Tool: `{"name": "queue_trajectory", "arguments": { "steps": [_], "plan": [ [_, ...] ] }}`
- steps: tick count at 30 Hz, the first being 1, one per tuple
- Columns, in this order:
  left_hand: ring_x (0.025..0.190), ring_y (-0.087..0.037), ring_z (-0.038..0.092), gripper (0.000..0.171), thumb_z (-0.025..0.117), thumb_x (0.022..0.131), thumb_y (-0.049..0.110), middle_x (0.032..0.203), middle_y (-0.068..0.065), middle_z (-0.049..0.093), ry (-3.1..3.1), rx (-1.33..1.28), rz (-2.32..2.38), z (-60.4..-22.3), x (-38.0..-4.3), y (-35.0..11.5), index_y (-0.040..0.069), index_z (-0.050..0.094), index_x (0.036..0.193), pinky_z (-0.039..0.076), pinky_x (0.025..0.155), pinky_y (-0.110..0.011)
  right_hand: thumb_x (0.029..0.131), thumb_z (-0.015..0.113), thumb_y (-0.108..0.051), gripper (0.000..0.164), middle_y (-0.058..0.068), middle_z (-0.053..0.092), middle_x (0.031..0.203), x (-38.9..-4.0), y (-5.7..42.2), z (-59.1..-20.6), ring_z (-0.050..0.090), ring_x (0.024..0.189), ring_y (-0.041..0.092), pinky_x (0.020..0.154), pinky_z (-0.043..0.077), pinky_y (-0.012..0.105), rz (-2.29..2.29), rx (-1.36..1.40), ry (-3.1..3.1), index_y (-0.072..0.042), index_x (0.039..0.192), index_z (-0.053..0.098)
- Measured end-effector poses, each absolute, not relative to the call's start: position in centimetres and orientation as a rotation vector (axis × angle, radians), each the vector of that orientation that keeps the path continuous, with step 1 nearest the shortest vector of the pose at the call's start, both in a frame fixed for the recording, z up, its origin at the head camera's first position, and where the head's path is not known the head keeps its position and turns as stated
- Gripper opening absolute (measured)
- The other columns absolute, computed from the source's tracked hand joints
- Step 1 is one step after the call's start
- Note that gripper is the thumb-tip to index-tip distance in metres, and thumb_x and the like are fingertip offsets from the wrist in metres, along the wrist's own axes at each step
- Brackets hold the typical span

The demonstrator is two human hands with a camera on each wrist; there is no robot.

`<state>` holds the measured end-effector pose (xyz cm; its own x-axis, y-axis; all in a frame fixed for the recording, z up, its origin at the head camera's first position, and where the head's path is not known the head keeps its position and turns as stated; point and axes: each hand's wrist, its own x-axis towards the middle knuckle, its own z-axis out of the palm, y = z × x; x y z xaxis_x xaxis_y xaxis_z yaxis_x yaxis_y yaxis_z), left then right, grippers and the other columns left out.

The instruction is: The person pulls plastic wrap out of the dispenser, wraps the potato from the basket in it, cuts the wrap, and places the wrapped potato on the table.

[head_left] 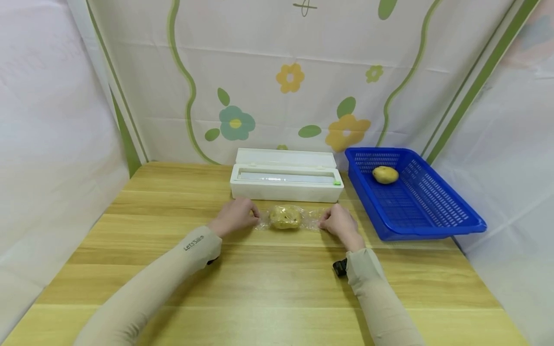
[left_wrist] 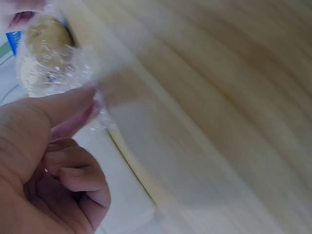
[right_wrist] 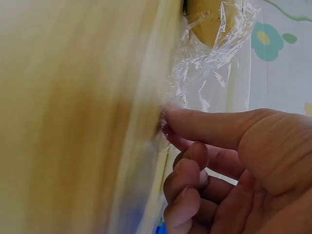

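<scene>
A potato [head_left: 285,218] wrapped in clear plastic film sits between the two hands in the head view. My left hand [head_left: 237,217] pinches the film's left end between thumb and forefinger, its other fingers curled in. At the opposite end, my right hand [head_left: 339,224] grips the film the same way, thumb against forefinger. The crinkled cling film [right_wrist: 195,87] stretches from the right fingertips to the potato in the right wrist view. In the left wrist view, bunched film [left_wrist: 73,73] runs from the left fingertips up to the potato [left_wrist: 48,41].
Just behind the potato stands a white cling film box [head_left: 285,192] with its lid raised and a green slider at its right end. To the right, a blue plastic basket [head_left: 415,230] holds one unwrapped potato [head_left: 385,175]. All rest on a wooden table [head_left: 277,298] before patterned curtains.
</scene>
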<state>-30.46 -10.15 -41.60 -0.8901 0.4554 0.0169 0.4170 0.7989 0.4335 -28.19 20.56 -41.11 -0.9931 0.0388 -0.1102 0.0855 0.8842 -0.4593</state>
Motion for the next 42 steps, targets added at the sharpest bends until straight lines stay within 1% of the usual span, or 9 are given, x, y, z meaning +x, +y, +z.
{"name": "queue_trajectory", "arguments": {
  "steps": [4, 10, 14, 20, 25, 32, 34, 38, 42],
  "plan": [
    [0.07, -0.013, 0.058, 0.008, 0.07, 0.088, 0.014, 0.093, 0.002, 0.071, 2.902, 0.712, 0.681, -41.2, -30.2, -9.9, 0.015, 0.078, 0.088, 0.045, 0.051, -0.027, 0.082, 0.076, -0.013, 0.016, -0.001, 0.063, 0.07, -28.2, 20.7, -40.6, 0.054, 0.065, 0.019, 0.06, 0.043, 0.034, -0.7, 0.016, 2.948, -0.012, 0.067, 0.071],
    [0.055, -0.011, 0.053, 0.012, 0.067, 0.093, 0.018, 0.076, 0.004, 0.065, 2.928, 0.577, 0.909, -39.9, -29.1, -9.1, 0.012, 0.076, 0.086, 0.044, 0.049, -0.028, 0.087, 0.071, -0.012, 0.018, 0.001, 0.059, 0.062, -27.8, 20.4, -38.8, 0.048, 0.057, 0.017, 0.055, 0.039, 0.032, -0.88, -0.108, 2.946, -0.003, 0.071, 0.07],
    [0.064, -0.013, 0.058, 0.012, 0.068, 0.093, 0.017, 0.077, 0.003, 0.067, 2.912, 0.594, 1.097, -39.0, -28.4, -8.0, 0.008, 0.076, 0.092, 0.048, 0.057, -0.031, 0.09, 0.072, -0.018, 0.018, 0.001, 0.063, 0.068, -27.8, 19.2, -37.7, 0.051, 0.061, 0.018, 0.057, 0.042, 0.033, -1.061, -0.195, 2.972, -0.003, 0.08, 0.074],
    [0.086, -0.02, 0.065, 0.025, 0.069, 0.089, 0.01, 0.096, -0.011, 0.07, 2.874, 0.591, 1.299, -38.7, -27.7, -6.4, -0.005, 0.07, 0.109, 0.054, 0.075, -0.035, 0.091, 0.07, -0.016, 0.015, 0.001, 0.065, 0.07, -28.8, 17.9, -37.9, 0.055, 0.064, 0.018, 0.062, 0.044, 0.034, -1.153, -0.25, 3.097, -0.003, 0.084, 0.075],
    [0.085, -0.021, 0.065, 0.037, 0.07, 0.088, 0.009, 0.1, -0.014, 0.068, 2.833, 0.525, 1.38, -38.8, -27.6, -5.4, -0.009, 0.063, 0.12, 0.055, 0.073, -0.034, 0.093, 0.068, -0.01, 0.013, 0.005, 0.066, 0.075, -29.7, 17.7, -38.5, 0.058, 0.068, 0.021, 0.064, 0.048, 0.037, -1.159, -0.33, 3.127, 0.001, 0.088, 0.074],
    [0.087, -0.022, 0.066, 0.032, 0.071, 0.089, 0.009, 0.1, -0.015, 0.069, 2.821, 0.558, 1.38, -39.3, -28.0, -4.8, -0.007, 0.066, 0.116, 0.055, 0.075, -0.033, 0.098, 0.06, -0.005, 0.016, 0.014, 0.07, 0.101, -30.5, 16.9, -39.3, 0.064, 0.095, 0.027, 0.083, 0.051, 0.043, -1.138, -0.544, 2.972, 0.004, 0.105, 0.071],
    [0.088, -0.022, 0.065, 0.026, 0.071, 0.089, 0.008, 0.099, -0.014, 0.069, 2.821, 0.562, 1.375, -39.4, -28.1, -4.8, -0.006, 0.068, 0.111, 0.055, 0.076, -0.034, 0.098, 0.059, -0.005, 0.016, 0.015, 0.07, 0.1, -30.6, 16.7, -39.5, 0.064, 0.092, 0.026, 0.081, 0.051, 0.042, -1.146, -0.552, 2.947, 0.004, 0.107, 0.07],
    [0.091, -0.024, 0.065, 0.018, 0.07, 0.089, 0.007, 0.099, -0.014, 0.069, 2.808, 0.546, 1.358, -39.7, -28.3, -5.0, -0.003, 0.07, 0.103, 0.054, 0.08, -0.036, 0.096, 0.065, -0.009, 0.018, 0.01, 0.07, 0.086, -30.6, 16.3, -39.6, 0.064, 0.075, 0.021, 0.066, 0.051, 0.035, -1.163, -0.502, 2.916, 0.004, 0.108, 0.069],
    [0.103, -0.03, 0.064, 0.025, 0.068, 0.092, 0.009, 0.112, -0.019, 0.068, 2.778, 0.537, 1.325, -39.9, -28.5, -5.2, -0.004, 0.068, 0.113, 0.052, 0.087, -0.04, 0.09, 0.074, -0.012, 0.016, 0.006, 0.069, 0.079, -30.6, 16.1, -39.7, 0.06, 0.068, 0.017, 0.06, 0.049, 0.031, -1.137, -0.502, 2.885, 0.0, 0.1, 0.074]
  ]
}}
